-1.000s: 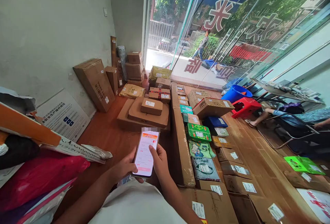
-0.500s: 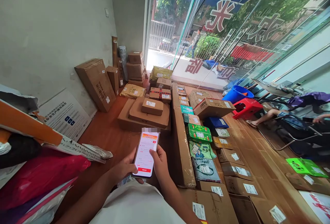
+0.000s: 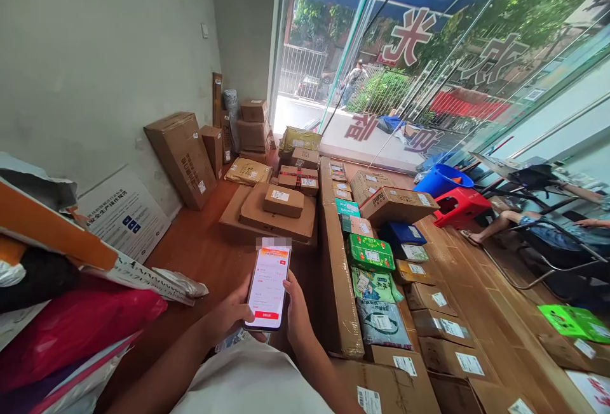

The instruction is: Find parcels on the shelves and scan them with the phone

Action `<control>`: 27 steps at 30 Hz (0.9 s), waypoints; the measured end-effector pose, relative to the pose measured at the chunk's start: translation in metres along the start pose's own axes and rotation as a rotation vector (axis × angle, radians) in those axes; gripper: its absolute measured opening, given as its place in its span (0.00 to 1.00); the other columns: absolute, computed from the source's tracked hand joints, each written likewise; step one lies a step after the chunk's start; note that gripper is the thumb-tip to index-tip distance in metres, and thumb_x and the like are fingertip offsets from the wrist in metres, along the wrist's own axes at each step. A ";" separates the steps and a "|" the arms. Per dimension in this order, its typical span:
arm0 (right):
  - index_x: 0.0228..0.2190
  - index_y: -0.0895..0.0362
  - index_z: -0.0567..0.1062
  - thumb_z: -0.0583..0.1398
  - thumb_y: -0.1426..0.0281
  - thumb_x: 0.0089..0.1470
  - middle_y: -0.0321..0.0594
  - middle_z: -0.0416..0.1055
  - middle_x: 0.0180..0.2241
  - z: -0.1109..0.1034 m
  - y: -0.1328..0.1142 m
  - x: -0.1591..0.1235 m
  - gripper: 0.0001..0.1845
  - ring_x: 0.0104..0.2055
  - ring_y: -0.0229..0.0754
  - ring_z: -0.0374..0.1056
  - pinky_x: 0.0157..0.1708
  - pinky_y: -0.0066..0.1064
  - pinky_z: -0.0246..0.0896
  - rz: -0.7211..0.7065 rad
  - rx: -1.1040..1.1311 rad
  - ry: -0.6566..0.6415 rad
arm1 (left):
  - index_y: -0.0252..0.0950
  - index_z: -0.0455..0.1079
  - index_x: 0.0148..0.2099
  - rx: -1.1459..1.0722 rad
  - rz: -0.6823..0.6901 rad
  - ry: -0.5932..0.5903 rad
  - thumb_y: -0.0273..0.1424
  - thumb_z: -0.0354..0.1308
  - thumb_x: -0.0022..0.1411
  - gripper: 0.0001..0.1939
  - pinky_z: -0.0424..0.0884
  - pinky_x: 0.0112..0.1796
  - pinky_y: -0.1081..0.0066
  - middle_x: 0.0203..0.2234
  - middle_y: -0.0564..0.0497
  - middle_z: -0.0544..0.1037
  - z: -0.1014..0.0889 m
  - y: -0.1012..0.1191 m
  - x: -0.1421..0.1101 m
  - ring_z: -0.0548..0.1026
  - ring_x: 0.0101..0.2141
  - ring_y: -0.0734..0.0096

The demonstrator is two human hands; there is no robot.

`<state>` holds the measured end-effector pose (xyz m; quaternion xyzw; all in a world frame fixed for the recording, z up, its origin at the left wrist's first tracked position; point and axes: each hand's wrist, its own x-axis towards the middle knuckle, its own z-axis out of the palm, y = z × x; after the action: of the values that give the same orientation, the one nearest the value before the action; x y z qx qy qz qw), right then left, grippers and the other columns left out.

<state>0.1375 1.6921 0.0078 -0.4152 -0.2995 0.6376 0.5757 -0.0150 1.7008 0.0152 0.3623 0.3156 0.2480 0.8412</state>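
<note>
Both hands hold a smartphone (image 3: 267,286) upright in front of my chest, its lit screen showing a white page with red bars. My left hand (image 3: 227,313) cups its lower left edge, fingers wrapped behind. My right hand (image 3: 297,310) grips the right edge, thumb lying on the side of the screen. Under my forearms sits a white parcel bag (image 3: 252,382).
Rows of labelled cardboard boxes (image 3: 398,201) and green pouches (image 3: 369,251) cover the wooden floor, beside a long flat carton (image 3: 335,261). Soft mail bags (image 3: 71,325) pile at left. A red stool (image 3: 458,206), blue bucket (image 3: 441,179) and a seated person's leg (image 3: 495,223) are at right.
The view has drifted slightly, shifting the phone and hands a little lower in frame. The seated person at right has moved an arm and a dark bag. A passer-by outside walked left.
</note>
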 end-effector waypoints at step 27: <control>0.35 0.55 0.73 0.61 0.59 0.42 0.37 0.76 0.30 -0.080 -0.041 -0.041 0.18 0.31 0.46 0.70 0.31 0.34 0.63 0.247 0.041 -0.202 | 0.44 0.27 0.68 -0.094 0.145 0.277 0.27 0.54 0.45 0.54 0.70 0.37 0.65 0.49 0.44 0.70 0.114 -0.075 0.004 0.71 0.43 0.59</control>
<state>0.2271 1.6511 0.0128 -0.3709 -0.2894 0.7481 0.4680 0.0828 1.6055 0.0178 0.3068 0.3896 0.3703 0.7855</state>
